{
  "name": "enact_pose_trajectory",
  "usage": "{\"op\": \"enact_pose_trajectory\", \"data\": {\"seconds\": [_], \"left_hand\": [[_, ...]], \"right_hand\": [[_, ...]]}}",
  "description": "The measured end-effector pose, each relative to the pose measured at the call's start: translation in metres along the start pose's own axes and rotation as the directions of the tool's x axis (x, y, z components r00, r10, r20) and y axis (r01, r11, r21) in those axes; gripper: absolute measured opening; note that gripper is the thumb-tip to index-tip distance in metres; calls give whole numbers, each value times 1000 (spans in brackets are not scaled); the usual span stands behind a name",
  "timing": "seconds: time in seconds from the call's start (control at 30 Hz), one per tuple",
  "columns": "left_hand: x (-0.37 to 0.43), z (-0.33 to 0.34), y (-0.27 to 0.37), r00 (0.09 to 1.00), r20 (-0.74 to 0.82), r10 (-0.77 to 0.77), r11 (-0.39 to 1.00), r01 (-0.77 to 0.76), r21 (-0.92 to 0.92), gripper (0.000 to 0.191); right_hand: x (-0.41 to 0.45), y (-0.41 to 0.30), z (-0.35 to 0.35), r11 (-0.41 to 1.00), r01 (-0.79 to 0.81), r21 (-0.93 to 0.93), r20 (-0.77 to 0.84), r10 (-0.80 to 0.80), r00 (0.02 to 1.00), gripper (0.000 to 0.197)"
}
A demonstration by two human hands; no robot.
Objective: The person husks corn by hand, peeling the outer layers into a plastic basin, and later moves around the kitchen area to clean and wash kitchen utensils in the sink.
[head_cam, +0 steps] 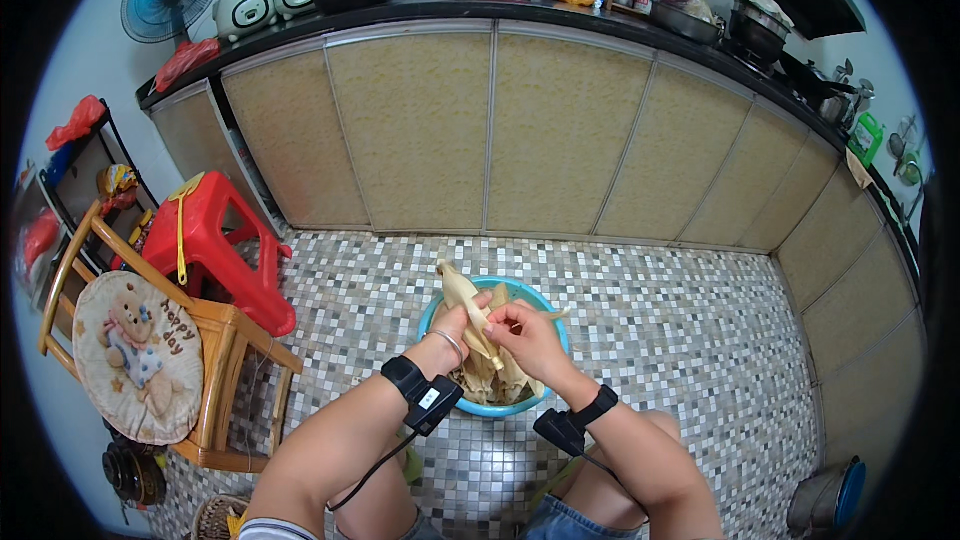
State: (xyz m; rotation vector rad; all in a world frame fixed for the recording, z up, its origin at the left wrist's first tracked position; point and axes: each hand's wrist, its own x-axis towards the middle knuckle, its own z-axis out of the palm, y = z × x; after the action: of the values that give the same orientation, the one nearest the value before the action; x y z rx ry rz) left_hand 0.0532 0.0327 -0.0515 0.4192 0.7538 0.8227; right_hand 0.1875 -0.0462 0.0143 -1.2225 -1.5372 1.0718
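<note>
A blue plastic basin stands on the tiled floor in front of me, between my knees. Pale, dry husks, which look like corn husks, lie inside it. Over the basin, my left hand is closed around a long bundle of pale husk that tilts up and to the left. My right hand pinches the edge of the same husk with thumb and forefinger. Both wrists wear black straps with small cabled boxes, and a silver bangle is on the left one. My fingers partly hide the husk's middle.
At the left stand a red plastic stool and a wooden chair with a bear cushion. Cabinets under a black counter run along the far side. A metal bucket is at the lower right.
</note>
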Motion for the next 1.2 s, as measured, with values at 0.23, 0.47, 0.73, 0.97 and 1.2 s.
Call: {"op": "enact_pose_trajectory", "data": {"seconds": [0.23,0.47,0.73,0.97,1.2], "left_hand": [[-7,-9,-3,971,77,-224,974,227,-26,17],[-12,22,-6,985,-172,23,1000,-20,17,20],[-34,6,44,994,-104,43,992,-55,-111,24],[-53,28,32,992,122,15,998,-23,65,40],[-71,40,19,958,286,-33,938,-69,341,56]], "right_hand": [[-9,-2,20,777,-85,624,3,106,994,6],[-7,17,-1,130,-392,911,314,399,861,9],[5,35,-10,728,-333,599,-100,481,871,6],[25,100,-11,908,-406,105,-160,418,894,26],[25,1,-32,855,-136,500,-143,237,961,20]]}}
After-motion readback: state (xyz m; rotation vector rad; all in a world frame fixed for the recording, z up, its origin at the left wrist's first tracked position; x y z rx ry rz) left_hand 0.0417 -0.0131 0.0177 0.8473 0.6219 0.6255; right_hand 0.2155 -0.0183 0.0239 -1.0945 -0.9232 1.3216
